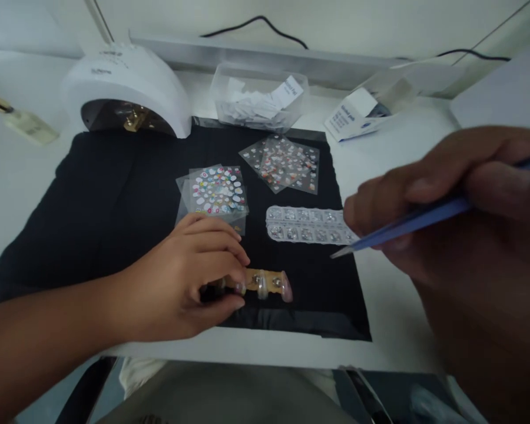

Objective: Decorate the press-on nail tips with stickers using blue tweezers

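Note:
My left hand (189, 274) rests over the left part of a gold-coloured strip (271, 278) on the black cloth (128, 200). Its thumb and fingertips close around a false nail (240, 288) mounted there; the fingers hide the strip's left end. Two more false nails stand out to the right, one clear (262, 285) and one pinkish (286, 287). My right hand (446, 200), large and close to the camera, grips blue tweezers (410, 225). Their tip points left, above the cloth, near a clear compartment case (304, 234) of small shiny bits, and seems to hold nothing.
Sticker sheets lie in two groups, one colourful (218, 191) and one mostly transparent (291, 165). Behind them stand a white nail lamp (132, 76), a clear tub (258, 112) of white packets and an alcohol pad box (353, 115). A small bottle (30, 126) lies at far left.

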Tool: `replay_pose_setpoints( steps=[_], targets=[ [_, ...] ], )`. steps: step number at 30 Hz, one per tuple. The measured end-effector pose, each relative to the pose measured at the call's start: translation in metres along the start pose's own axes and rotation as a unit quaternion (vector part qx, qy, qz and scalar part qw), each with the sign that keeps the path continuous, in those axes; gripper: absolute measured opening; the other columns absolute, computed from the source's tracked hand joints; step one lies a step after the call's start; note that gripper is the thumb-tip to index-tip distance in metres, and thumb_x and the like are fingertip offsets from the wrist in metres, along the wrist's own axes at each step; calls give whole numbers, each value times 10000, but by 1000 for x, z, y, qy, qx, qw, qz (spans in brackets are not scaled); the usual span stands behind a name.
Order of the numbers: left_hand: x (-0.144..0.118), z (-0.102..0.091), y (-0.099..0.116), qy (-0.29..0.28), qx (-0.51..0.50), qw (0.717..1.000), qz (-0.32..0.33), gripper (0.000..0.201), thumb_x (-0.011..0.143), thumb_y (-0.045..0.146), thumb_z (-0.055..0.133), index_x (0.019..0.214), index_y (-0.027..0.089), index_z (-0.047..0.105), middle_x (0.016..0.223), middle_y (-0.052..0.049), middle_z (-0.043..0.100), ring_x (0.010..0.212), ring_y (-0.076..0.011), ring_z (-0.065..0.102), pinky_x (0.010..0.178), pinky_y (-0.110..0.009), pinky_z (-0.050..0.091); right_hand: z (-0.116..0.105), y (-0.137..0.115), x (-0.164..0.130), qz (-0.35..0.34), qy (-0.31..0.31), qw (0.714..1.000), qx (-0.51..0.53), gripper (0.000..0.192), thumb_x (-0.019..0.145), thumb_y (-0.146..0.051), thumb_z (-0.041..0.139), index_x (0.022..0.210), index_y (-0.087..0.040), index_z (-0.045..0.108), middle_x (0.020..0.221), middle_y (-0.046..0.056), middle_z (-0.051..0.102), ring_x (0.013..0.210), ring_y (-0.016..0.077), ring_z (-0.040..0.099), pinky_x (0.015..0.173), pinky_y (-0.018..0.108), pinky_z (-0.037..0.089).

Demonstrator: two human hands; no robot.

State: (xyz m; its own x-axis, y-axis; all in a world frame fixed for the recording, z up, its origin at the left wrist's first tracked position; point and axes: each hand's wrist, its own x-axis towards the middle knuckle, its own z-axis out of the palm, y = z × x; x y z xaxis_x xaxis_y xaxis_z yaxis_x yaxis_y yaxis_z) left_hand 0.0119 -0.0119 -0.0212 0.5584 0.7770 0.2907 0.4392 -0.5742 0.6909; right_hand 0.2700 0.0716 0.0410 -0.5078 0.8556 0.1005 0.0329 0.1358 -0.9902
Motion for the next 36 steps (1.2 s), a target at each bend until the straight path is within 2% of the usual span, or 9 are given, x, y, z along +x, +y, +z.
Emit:
replay_pose_setpoints(
  steps=[1, 3, 7, 10, 13, 21, 29, 36],
  targets=[
    [0, 0, -1, 4, 2, 1000, 5, 149, 793, 132, 741, 858, 207, 630, 1006, -38, 745, 1100, -236, 633, 1000, -446, 446, -2, 3, -7, -19, 15, 999, 45, 174, 881, -337, 688, 755, -220, 716, 687, -34, 725, 557, 104, 668, 528, 313, 466],
    [0, 2, -2, 14, -1, 1000, 11, 139, 799, 133, 738, 852, 206, 631, 988, -46, 750, 1085, -237, 646, 991, -448, 460, -4, 11, -16, -34, 6, 995, 94, 176, 879, -306, 712, 772, -169, 739, 613, 8, 727, 547, 120, 667, 536, 327, 454],
    [2, 3, -5, 32, -11, 999, 23, 146, 788, 142, 762, 829, 194, 632, 930, -46, 759, 1013, -228, 686, 973, -441, 471, -4, 27, -18, -36, -4, 990, 133, 169, 874, -306, 717, 833, -146, 758, 636, 39, 738, 599, 145, 687, 597, 336, 480],
    [2, 4, -6, 35, -8, 999, 36, 155, 785, 156, 780, 799, 180, 627, 914, -37, 764, 991, -208, 699, 971, -408, 461, -2, 37, -14, -56, 18, 990, 132, 174, 856, -323, 718, 799, -164, 762, 591, 34, 715, 517, 169, 663, 535, 332, 491],
    [1, 4, -6, 33, 5, 999, 33, 149, 797, 180, 780, 781, 177, 632, 936, -22, 766, 997, -193, 693, 987, -400, 430, 0, 43, -12, -45, 32, 990, 131, 182, 839, -346, 725, 767, -185, 767, 530, 21, 678, 442, 179, 619, 472, 337, 468],
    [3, 3, -1, 17, 35, 999, 23, 116, 819, 188, 770, 804, 192, 655, 952, 11, 772, 971, -179, 688, 935, -405, 394, 5, 42, -15, -14, 45, 991, 127, 208, 790, -379, 778, 742, -177, 773, 587, 31, 688, 439, 173, 598, 439, 339, 429],
    [2, 1, 1, 4, 58, 998, 17, 96, 829, 181, 753, 820, 215, 663, 959, 28, 775, 967, -186, 686, 908, -411, 381, 6, 42, -15, 7, 50, 991, 125, 236, 758, -405, 811, 718, -176, 772, 610, 38, 692, 447, 176, 613, 438, 343, 449],
    [2, 2, 2, 20, 57, 998, 22, 119, 823, 177, 753, 796, 199, 639, 942, 18, 783, 943, -184, 706, 906, -418, 396, 8, 40, -15, 22, 43, 992, 116, 226, 763, -406, 811, 718, -187, 773, 608, 38, 684, 459, 176, 620, 451, 345, 472]
  ],
)
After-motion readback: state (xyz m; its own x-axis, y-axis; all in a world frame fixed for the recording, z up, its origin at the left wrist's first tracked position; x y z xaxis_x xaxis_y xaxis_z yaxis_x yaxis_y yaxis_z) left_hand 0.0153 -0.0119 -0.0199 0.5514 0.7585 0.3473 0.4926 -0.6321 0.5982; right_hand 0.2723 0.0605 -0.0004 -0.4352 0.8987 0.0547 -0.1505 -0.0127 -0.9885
